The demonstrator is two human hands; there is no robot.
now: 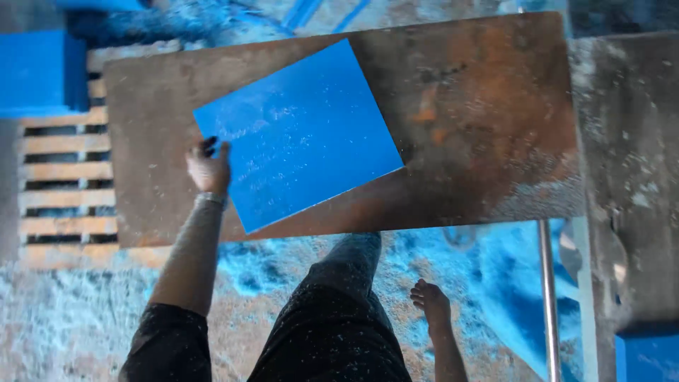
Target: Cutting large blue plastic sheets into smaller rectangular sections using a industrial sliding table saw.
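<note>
A flat blue rectangular panel (pixel 300 134), dusted with pale specks, lies skewed on a rusty brown metal table (pixel 488 127). My left hand (pixel 208 167) grips the panel's left edge, fingers curled at the edge and thumb against the blue surface. A metal band sits on that wrist. My right hand is out of the picture. My dusty knee (pixel 353 251) is raised against the table's near edge. A bare foot (pixel 430 301) stands on the floor to the right of it.
A slatted wooden pallet (pixel 64 184) lies left of the table, with a blue block (pixel 39 71) at its far end. A grey concrete slab (pixel 629 170) stands on the right, beside a metal rod (pixel 548 297). Blue and pale dust covers the floor (pixel 71 318).
</note>
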